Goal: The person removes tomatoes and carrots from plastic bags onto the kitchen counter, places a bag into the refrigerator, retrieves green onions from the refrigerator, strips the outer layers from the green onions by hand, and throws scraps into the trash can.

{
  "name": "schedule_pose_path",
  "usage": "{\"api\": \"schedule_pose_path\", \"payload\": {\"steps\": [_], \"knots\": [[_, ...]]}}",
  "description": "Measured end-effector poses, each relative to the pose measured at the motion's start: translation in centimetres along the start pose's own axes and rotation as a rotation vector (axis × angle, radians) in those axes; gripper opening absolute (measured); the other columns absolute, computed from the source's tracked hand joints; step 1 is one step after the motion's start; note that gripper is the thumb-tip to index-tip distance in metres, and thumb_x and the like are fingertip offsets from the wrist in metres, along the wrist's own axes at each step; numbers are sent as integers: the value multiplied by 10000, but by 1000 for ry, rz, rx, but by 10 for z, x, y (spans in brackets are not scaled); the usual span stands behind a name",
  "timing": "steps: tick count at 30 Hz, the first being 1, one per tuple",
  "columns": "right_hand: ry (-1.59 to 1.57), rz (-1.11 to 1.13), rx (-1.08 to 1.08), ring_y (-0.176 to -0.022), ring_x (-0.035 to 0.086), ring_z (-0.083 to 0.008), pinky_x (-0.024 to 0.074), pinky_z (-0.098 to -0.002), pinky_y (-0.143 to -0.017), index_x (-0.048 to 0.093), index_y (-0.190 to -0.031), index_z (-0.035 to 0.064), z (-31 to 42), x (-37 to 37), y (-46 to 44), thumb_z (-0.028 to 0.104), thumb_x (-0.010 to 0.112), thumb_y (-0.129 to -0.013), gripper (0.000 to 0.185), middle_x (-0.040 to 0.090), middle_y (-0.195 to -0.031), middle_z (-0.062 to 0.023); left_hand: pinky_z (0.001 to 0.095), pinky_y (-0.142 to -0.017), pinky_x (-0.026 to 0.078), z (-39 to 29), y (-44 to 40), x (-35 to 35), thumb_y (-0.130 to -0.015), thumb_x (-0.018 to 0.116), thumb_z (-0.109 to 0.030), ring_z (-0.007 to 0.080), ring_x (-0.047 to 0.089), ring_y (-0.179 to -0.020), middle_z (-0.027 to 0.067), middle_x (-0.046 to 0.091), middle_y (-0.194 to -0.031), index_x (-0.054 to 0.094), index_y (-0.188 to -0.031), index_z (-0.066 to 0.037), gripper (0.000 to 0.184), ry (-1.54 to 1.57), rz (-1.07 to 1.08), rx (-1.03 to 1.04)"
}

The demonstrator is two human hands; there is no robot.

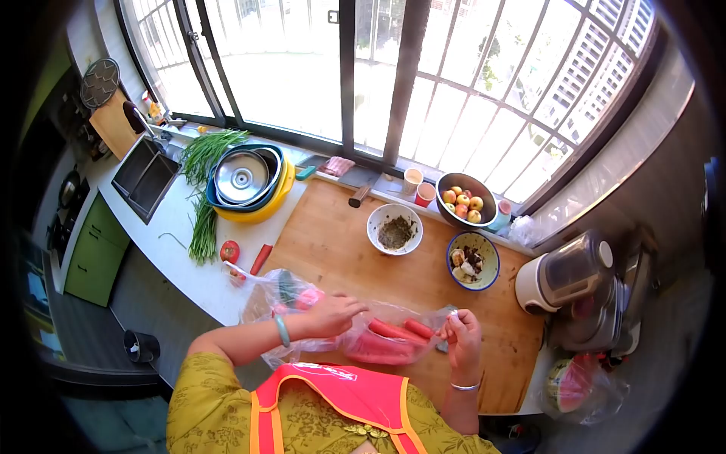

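A clear plastic bag [386, 312] holding several long red pieces, perhaps carrots or sausages [386, 346], lies on the wooden board in front of me. My right hand [461, 337] is closed, pinching the bag's right end between thumb and fingers. Over the bag's left part is my left hand [336, 314], its fingers bent together on the plastic; the fingertips are partly hidden. Just left of it sits another stretch of clear plastic [261, 295] with a dark green vegetable [286, 287] and something pink inside. A red-handled tool or long red piece [261, 259] rests nearby.
The large wooden board [325, 227] carries a white bowl of dark mixture [395, 229] and a blue-rimmed bowl [473, 261]. A metal bowl of apples [463, 200] stands by the window. Left are stacked basins [253, 181], green stalks [204, 227] and a tomato [229, 251]; right, an appliance [567, 272].
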State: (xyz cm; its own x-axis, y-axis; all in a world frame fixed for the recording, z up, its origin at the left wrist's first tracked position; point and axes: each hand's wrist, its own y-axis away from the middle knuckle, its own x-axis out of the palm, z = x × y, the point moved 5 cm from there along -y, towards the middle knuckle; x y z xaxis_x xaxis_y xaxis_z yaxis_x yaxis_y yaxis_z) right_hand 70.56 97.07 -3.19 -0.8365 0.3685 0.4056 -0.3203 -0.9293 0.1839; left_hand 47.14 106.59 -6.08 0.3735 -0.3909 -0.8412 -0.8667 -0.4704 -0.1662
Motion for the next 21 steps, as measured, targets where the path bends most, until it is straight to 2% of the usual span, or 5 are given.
{"api": "schedule_pose_path", "payload": {"steps": [7, 11, 16, 19, 21], "knots": [[109, 38, 62, -503, 459, -104, 442, -256, -555, 491, -792, 23, -1, 2, -19, 84, 512, -835, 77, 463, -569, -18, 363, -791, 415, 2, -32, -70, -686, 606, -112, 240, 534, -779, 64, 550, -794, 593, -820, -80, 139, -43, -155, 128], [297, 120, 79, -557, 498, -77, 420, -205, -550, 512, -802, 12, 2, 16, -21, 80, 537, -844, 84, 534, -642, -29, 337, -800, 411, -4, -51, -52, -729, 581, -126, 233, 531, -834, 93, 542, -836, 553, -787, -61, 91, 472, 193, -50], [346, 166, 158, -587, 513, -66, 408, -184, -547, 526, -831, 9, -2, 28, -23, 101, 550, -847, 96, 554, -670, -25, 260, -827, 382, -23, -61, -8, -841, 520, -136, 113, 471, -953, 26, 503, -999, 507, -996, -31, 188, 1453, 550, -186], [384, 138, 187, -587, 508, -62, 404, -199, -540, 554, -805, 16, -2, 31, -19, 113, 580, -828, 104, 569, -681, -29, 237, -862, 367, -22, -74, 7, -854, 522, -127, 95, 444, -988, 5, 470, -1048, 433, -1105, -14, 290, 1604, 504, -152], [713, 231, 54, -610, 541, -100, 426, -229, -569, 586, -782, 17, 12, 43, -19, 119, 602, -800, 104, 592, -701, -57, 227, -876, 359, -19, -81, 8, -849, 544, -125, 93, 431, -1007, 17, 467, -1053, 391, -1181, -18, 382, 1682, 509, -174]]}}
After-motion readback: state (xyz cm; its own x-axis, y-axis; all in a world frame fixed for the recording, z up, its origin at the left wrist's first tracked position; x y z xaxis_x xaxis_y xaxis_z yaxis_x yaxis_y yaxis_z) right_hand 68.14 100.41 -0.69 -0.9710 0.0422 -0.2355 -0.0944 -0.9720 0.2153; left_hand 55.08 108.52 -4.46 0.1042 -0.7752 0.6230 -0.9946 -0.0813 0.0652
